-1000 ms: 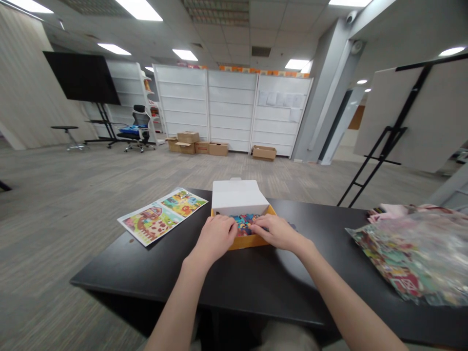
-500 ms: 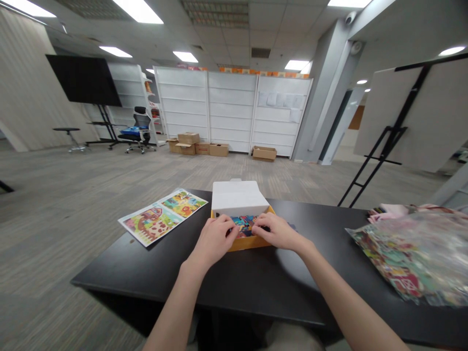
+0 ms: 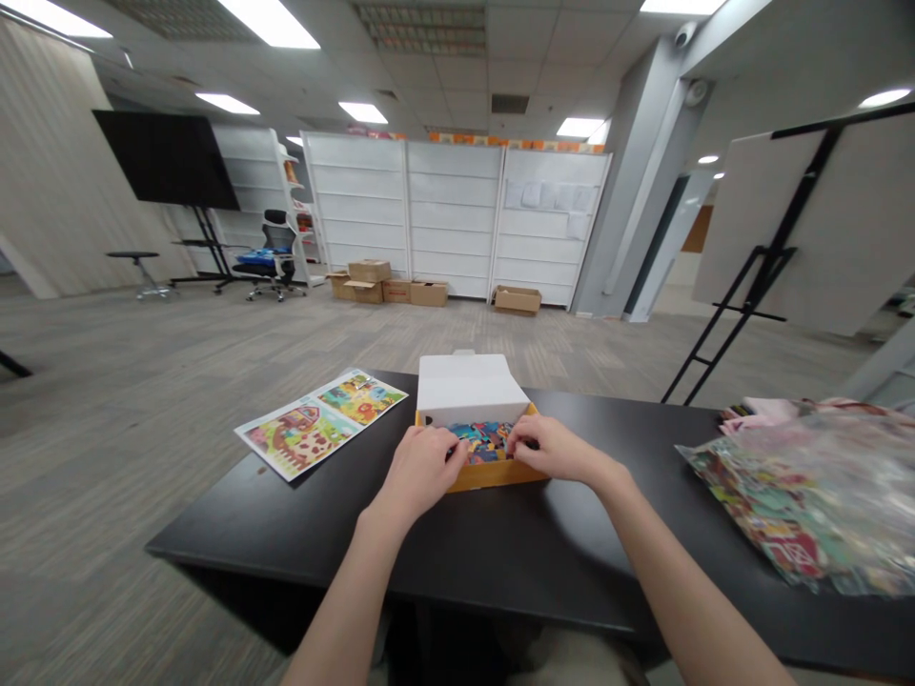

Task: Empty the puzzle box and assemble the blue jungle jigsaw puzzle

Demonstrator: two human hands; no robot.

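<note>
A yellow box [image 3: 493, 475] with its white lid [image 3: 472, 381] raised stands on the black table in front of me. Many small colourful pieces that look like jigsaw puzzle pieces [image 3: 490, 436] lie inside it. My left hand [image 3: 427, 462] rests over the front left corner of the box, its fingers bent and the thumb close to them at the pieces. At the right side, my right hand [image 3: 549, 446] reaches over the rim with curled fingers and thumb drawn together. Whatever lies between the fingertips of either hand is too small or hidden to make out.
A sheet with cartoon animal pictures [image 3: 321, 424] lies left of the box on the black table [image 3: 286, 534]. A clear plastic bag [image 3: 822, 495] full of printed pieces sits at the right. Beyond the table are cardboard boxes [image 3: 368, 286], an office chair [image 3: 268, 262] and a board stand [image 3: 758, 257].
My right hand has shifted right toward the box's right edge, uncovering more of the pieces. My left hand stays at the left corner, nearly still.
</note>
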